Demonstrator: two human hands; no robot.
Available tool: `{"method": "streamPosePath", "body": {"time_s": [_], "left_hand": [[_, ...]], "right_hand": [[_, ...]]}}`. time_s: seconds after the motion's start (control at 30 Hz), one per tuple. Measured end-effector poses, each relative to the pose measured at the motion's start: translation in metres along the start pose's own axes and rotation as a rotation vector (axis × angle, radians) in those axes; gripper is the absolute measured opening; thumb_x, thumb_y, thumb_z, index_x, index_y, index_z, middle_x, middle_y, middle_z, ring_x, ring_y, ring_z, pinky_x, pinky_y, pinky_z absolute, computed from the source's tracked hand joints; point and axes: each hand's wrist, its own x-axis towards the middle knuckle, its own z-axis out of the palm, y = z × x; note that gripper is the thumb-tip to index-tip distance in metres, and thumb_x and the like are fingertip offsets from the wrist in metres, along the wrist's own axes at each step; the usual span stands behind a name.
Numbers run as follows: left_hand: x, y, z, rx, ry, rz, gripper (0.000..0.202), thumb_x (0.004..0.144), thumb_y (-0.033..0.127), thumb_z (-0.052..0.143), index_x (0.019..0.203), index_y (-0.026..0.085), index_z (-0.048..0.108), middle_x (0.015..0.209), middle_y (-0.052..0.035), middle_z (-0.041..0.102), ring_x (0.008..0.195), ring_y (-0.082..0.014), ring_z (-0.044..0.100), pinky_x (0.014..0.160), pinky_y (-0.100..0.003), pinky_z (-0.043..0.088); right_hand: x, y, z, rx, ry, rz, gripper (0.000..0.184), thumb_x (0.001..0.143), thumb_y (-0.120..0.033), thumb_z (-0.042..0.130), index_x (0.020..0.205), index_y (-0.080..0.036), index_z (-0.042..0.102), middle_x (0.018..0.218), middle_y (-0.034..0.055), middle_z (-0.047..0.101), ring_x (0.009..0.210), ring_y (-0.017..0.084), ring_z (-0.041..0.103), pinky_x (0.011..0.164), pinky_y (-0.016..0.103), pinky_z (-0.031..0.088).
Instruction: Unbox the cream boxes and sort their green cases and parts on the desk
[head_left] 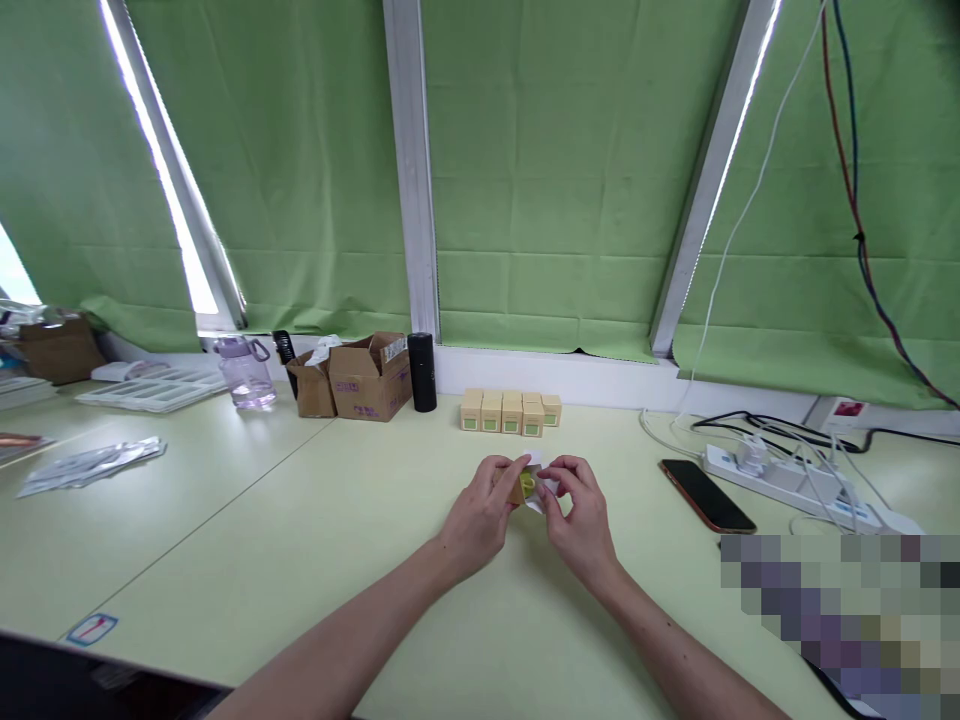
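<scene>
Just above the table, my left hand (484, 508) is wrapped round a small brown cardboard box (516, 490), whose opening faces right. Something yellow-green (528, 484) shows inside that opening, too small to name. White flaps or paper (535, 503) stick out around it. My right hand (581, 515) pinches at the white part on the box's right side; what exactly lies between the fingertips is hidden. Behind my hands, several small tan boxes with green-edged labels (511, 412) stand in a group near the wall.
Right of my hands lie a phone (707, 495) and a white power strip (787, 485) with tangled cables. Open cardboard cartons (371, 377), a black cylinder (422, 372) and a purple bottle (246, 373) stand back left. White trays (154, 388) and silvery packets (91, 467) lie far left.
</scene>
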Motion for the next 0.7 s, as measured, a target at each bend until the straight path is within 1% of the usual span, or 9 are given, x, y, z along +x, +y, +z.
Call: {"method": "streamPosePath", "body": {"time_s": [0.07,0.17,0.27,0.33,0.47,0.6,0.7], "left_hand": [[-0.0004,-0.0001,0.0011,0.057,-0.009,0.045,0.078,0.095,0.006,0.043,0.162,0.034,0.017,0.134,-0.0142,0.046,0.101,-0.0237,0.065,0.079,-0.041,0.063],[-0.0006,0.0010,0.0018,0.114,-0.020,0.088,0.079,0.094,0.005,0.043,0.163,0.034,0.015,0.132,-0.0151,0.049,0.109,-0.0274,0.064,0.076,-0.040,0.063],[-0.0004,0.0021,0.0016,0.137,-0.018,0.103,0.080,0.094,0.005,0.043,0.163,0.034,0.014,0.132,-0.0155,0.049,0.113,-0.0284,0.063,0.074,-0.038,0.063],[-0.0001,0.0017,0.0013,0.139,-0.013,0.097,0.080,0.095,0.005,0.043,0.163,0.034,0.015,0.132,-0.0155,0.049,0.114,-0.0286,0.062,0.074,-0.038,0.063],[0.0003,-0.0009,0.0003,0.140,0.009,0.070,0.080,0.095,0.005,0.043,0.163,0.035,0.014,0.132,-0.0147,0.049,0.114,-0.0291,0.062,0.075,-0.039,0.063],[0.0005,-0.0031,-0.0012,0.153,0.026,0.057,0.081,0.093,0.005,0.043,0.163,0.035,0.015,0.133,-0.0148,0.048,0.115,-0.0296,0.062,0.079,-0.042,0.064],[0.0006,-0.0041,-0.0020,0.159,0.032,0.045,0.079,0.094,0.006,0.043,0.163,0.034,0.016,0.133,-0.0147,0.048,0.115,-0.0291,0.061,0.079,-0.041,0.063]], "right_hand": [[0.0002,0.0020,0.0023,-0.010,-0.003,0.022,0.014,0.097,-0.028,0.058,0.097,-0.021,0.071,0.109,0.0103,0.058,0.083,0.021,0.063,0.071,0.039,0.061],[-0.0009,0.0044,0.0068,-0.047,-0.010,0.023,0.014,0.096,-0.027,0.058,0.089,-0.021,0.070,0.102,0.0094,0.058,0.085,0.022,0.063,0.071,0.039,0.061],[-0.0017,0.0042,0.0099,-0.065,-0.007,0.036,0.015,0.096,-0.024,0.058,0.084,-0.022,0.066,0.098,0.0080,0.058,0.086,0.022,0.063,0.073,0.038,0.060],[-0.0012,0.0029,0.0097,-0.035,0.000,0.049,0.016,0.096,-0.024,0.058,0.081,-0.022,0.063,0.098,0.0079,0.059,0.082,0.021,0.063,0.071,0.037,0.059],[0.0011,0.0003,0.0054,0.047,0.020,0.091,0.018,0.096,-0.028,0.057,0.080,-0.022,0.060,0.104,0.0090,0.064,0.079,0.019,0.062,0.071,0.036,0.057],[0.0018,-0.0013,0.0022,0.161,0.036,0.155,0.021,0.098,-0.037,0.057,0.085,-0.021,0.061,0.109,0.0102,0.069,0.092,0.022,0.066,0.079,0.037,0.058],[0.0015,-0.0017,0.0015,0.283,0.039,0.244,0.026,0.098,-0.045,0.058,0.089,-0.021,0.062,0.112,0.0112,0.071,0.097,0.023,0.069,0.081,0.038,0.060]]}}
